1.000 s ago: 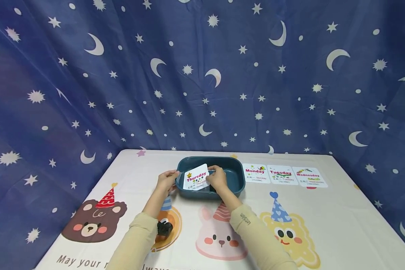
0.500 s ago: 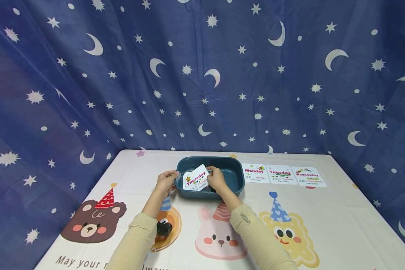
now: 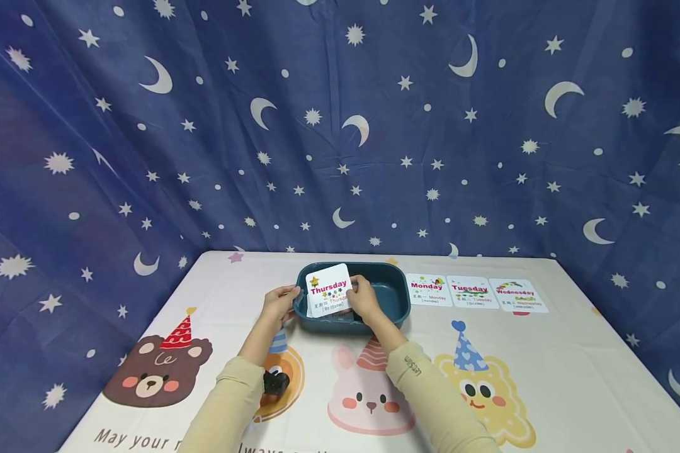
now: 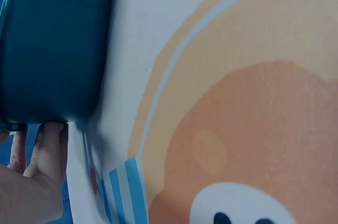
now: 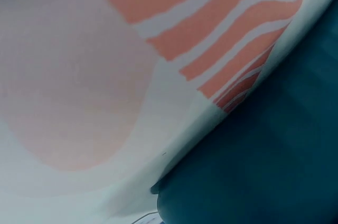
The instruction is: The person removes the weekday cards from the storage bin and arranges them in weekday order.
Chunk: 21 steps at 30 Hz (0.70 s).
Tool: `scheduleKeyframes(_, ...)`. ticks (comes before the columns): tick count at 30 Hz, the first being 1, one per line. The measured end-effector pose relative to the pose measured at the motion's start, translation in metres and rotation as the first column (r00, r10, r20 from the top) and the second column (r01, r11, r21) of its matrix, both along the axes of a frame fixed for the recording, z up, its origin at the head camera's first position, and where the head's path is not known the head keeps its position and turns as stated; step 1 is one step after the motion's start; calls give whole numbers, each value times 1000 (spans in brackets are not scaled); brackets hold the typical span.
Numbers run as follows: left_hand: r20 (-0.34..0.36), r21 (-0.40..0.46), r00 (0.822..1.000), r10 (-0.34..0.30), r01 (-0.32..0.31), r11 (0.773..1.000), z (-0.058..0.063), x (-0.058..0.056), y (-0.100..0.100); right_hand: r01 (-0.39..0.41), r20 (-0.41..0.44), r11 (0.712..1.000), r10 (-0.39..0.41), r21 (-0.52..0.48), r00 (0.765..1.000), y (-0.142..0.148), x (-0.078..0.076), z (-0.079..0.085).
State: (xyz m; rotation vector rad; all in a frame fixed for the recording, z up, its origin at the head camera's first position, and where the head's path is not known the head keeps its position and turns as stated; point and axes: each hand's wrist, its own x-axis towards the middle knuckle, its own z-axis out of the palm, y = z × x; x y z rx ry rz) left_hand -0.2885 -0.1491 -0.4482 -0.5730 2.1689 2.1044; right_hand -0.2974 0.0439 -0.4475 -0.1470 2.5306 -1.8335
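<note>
A white Thursday card (image 3: 328, 289) with a star picture stands tilted up over the left part of a dark teal plastic bin (image 3: 393, 301). My right hand (image 3: 364, 297) pinches the card by its right edge. Part of another card shows beneath it, mostly hidden. My left hand (image 3: 277, 304) grips the left end of the bin, thumb at the rim; in the left wrist view its fingers (image 4: 50, 152) press against the end wall. The right wrist view shows the bin's side (image 5: 259, 150) and the tablecloth, with the right hand out of sight.
Right of the bin, the Monday card (image 3: 429, 290), Tuesday card (image 3: 473, 293) and Wednesday card (image 3: 518, 296) lie in a row. The tablecloth (image 3: 589, 377) bears printed cartoon animals. A blue curtain (image 3: 317, 82) with moons and stars hangs behind the table.
The right hand has lifted the Thursday card a little and turned it from a slant to nearly level lettering. The left hand keeps its place on the bin.
</note>
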Motion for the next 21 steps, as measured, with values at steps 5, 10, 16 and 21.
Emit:
scheduleKeyframes(5,7,-3,1000,-8,8,1000,0,0,1,34,11,999,-34,-40,999,1,1,0)
scheduleKeyframes(10,-2,4,1000,-9,9,1000,1,0,-1,33,58,988,-24,-149,998,1,0,5)
scheduleKeyframes(16,-5,16,1000,-23,23,1000,2,-1,0,63,40,981,-57,-183,998,2,-2,12)
scheduleKeyframes(21,-1,2,1000,-18,18,1000,2,0,0,56,-20,980,-61,-193,998,5,3,17)
